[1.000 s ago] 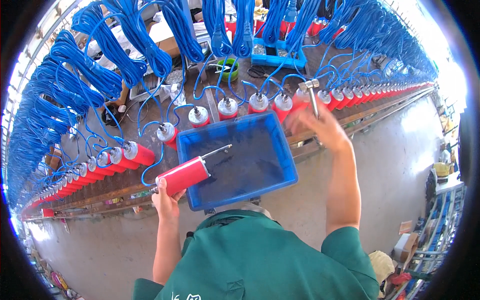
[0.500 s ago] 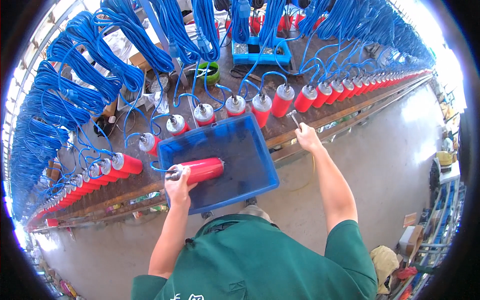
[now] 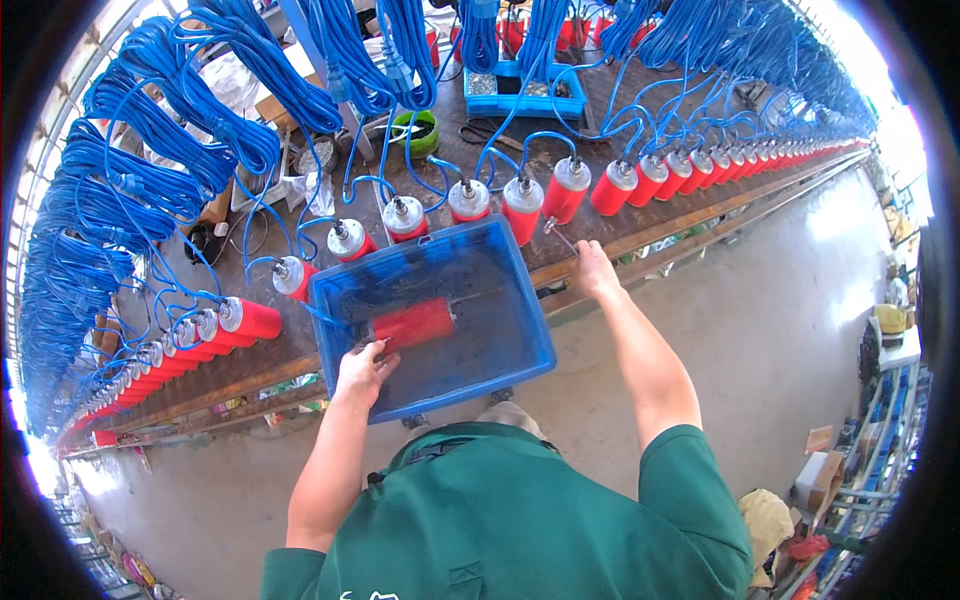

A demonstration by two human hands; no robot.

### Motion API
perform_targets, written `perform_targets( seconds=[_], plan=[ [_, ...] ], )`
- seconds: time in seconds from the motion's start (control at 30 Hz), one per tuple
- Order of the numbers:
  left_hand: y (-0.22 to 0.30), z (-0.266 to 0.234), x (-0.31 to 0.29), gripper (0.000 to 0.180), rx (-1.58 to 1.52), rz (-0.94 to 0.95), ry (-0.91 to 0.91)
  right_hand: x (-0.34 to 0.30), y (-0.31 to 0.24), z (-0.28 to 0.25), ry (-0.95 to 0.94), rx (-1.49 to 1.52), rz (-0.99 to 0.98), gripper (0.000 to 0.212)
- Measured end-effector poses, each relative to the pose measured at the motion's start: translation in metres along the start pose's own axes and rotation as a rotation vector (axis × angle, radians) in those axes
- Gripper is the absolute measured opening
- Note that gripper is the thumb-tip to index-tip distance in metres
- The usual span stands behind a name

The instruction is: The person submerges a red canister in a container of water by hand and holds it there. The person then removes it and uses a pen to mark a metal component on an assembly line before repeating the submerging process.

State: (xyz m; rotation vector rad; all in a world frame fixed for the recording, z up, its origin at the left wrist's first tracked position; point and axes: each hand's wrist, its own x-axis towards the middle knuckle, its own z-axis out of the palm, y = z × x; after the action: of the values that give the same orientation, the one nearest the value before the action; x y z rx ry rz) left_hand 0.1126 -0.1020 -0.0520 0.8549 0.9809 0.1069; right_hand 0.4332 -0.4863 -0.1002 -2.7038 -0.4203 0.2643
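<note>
Long workbench (image 3: 285, 347) lined with red cylinders (image 3: 567, 192), blue tub (image 3: 536, 320) at its edge, submerged cylinder (image 3: 413, 323) blurred inside, left hand (image 3: 363, 372) clamped on its end, grip partly hidden, right hand (image 3: 596, 270) closed round a small hammer (image 3: 562, 235), handle end covered.

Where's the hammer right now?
Head view, right of centre: the hammer is in the right hand, just right of the blue tub, its head near an upright red cylinder.
</note>
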Motion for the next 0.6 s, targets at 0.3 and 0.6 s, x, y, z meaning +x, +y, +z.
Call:
perform_targets(
  seconds=[0.3, 0.6],
  plan=[
    [0.017, 0.003, -0.055, 0.070, 0.308, 0.202, -0.158, -0.027, -0.042, -0.003, 0.046, -0.169, -0.029, 0.028],
    [0.021, -0.013, -0.082, 0.034, 1.169, 0.960, -0.146, -0.113, -0.116, -0.047, 0.284, 0.524, -0.053, 0.030]
  ],
)
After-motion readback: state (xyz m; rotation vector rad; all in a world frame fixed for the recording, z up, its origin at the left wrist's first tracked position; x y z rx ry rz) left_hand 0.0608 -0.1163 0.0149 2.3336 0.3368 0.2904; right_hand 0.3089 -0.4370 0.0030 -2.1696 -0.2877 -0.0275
